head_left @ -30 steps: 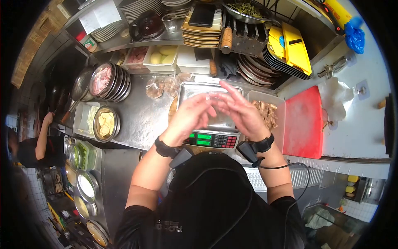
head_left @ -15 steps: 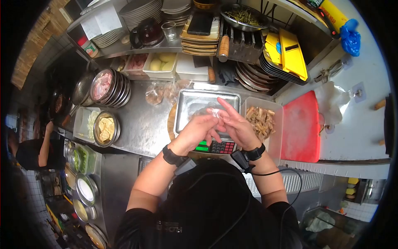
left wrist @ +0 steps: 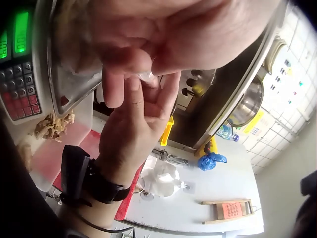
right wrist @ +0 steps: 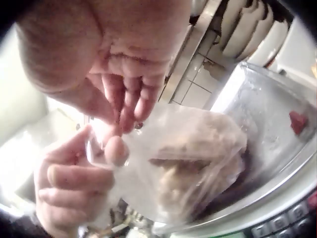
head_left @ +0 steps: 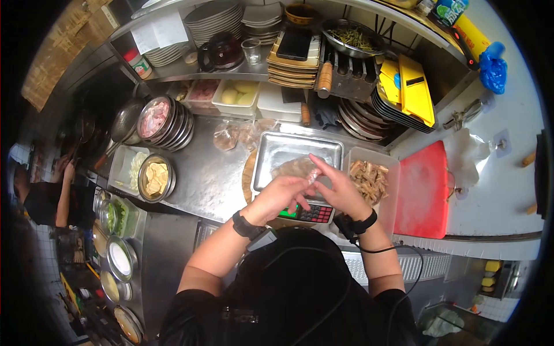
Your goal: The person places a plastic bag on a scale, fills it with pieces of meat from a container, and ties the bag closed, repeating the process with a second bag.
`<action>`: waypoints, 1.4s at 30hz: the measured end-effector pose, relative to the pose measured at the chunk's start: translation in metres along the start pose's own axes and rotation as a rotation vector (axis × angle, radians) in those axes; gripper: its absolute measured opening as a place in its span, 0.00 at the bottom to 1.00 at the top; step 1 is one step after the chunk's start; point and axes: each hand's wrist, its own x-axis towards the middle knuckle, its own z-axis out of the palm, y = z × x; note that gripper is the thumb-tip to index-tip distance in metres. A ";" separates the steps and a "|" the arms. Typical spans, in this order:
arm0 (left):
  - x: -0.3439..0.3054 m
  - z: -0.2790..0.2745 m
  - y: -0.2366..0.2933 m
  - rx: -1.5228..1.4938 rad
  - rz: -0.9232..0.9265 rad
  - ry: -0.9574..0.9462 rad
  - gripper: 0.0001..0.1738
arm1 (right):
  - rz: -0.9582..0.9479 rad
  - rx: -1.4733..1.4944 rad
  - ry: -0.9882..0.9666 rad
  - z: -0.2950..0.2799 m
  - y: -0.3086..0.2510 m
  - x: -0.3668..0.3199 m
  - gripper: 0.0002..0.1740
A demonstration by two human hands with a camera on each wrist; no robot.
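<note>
Kitchen shelving loaded with stacked plates [head_left: 213,26], a dark glass pot [head_left: 224,52], a phone [head_left: 294,44] and yellow slicers [head_left: 416,89] stands behind a shiny metal desk [head_left: 202,173]. On the desk, in front of the person, sits a digital scale [head_left: 316,214] with a green-lit display and a keypad, its rectangular metal tray [head_left: 277,149] on top; a round wooden board [head_left: 248,179] shows at its left edge. Over this tray is a clear plastic bag [right wrist: 203,148] with pale brownish food in its lower part; I cannot tell whether its base touches the metal. Both hands meet at the gathered neck of the bag: the left hand [head_left: 283,195] grasps it between thumb and bent fingers, and the right hand [head_left: 347,195] pinches the plastic just beside, its index finger stretched out in the head view. To the right of the scale, a clear bin [head_left: 390,214] holds brown strips of food [head_left: 369,180], with a red cutting board [head_left: 426,190] next to it. Behind the scale and to its left lie filled bags [head_left: 236,135]. Farther left are a metal bowl [head_left: 171,185] of yellowish slices [head_left: 156,177] and a stack of metal dishes, pink meat [head_left: 154,118] in the top one.
</note>
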 end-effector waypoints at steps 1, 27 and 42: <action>0.001 -0.006 0.000 -0.008 -0.039 0.017 0.18 | -0.052 -0.186 0.032 0.000 -0.004 -0.002 0.42; 0.003 -0.018 -0.008 -0.537 0.059 -0.232 0.16 | 0.304 0.700 0.023 -0.003 -0.004 -0.005 0.40; 0.009 -0.025 -0.015 -0.615 0.194 -0.144 0.13 | 0.063 -0.362 0.143 0.009 0.008 -0.014 0.30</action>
